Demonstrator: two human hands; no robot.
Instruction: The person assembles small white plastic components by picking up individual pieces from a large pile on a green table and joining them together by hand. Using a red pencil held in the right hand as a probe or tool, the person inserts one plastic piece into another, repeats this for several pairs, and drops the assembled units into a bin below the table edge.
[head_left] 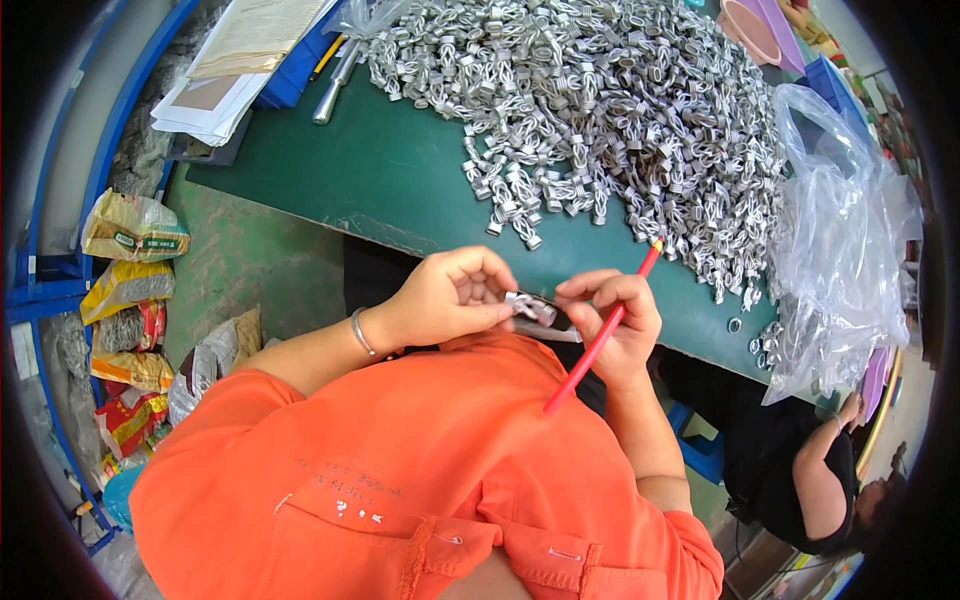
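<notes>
My left hand (440, 302) pinches one small silver metal fitting (531, 308) between thumb and fingers, close to my chest at the table's near edge. Beside it, my right hand (628, 325) has a slim red stick (590, 358) with a yellowish tip lodged between its fingers. The stick slants up to the right. Thumb and forefinger of the right hand come close to the fitting; I cannot tell if they touch it. A large heap of similar looped silver fittings (560, 90) covers the far part of the green table (330, 165).
Transparent plastic bags (840, 240) hang over the table's right side, near a few loose metal rings (765, 345). Papers (235, 65) and a metal-handled tool (338, 85) lie at far left. Filled sacks (130, 290) line a blue rack. Another person (790, 465) sits at right.
</notes>
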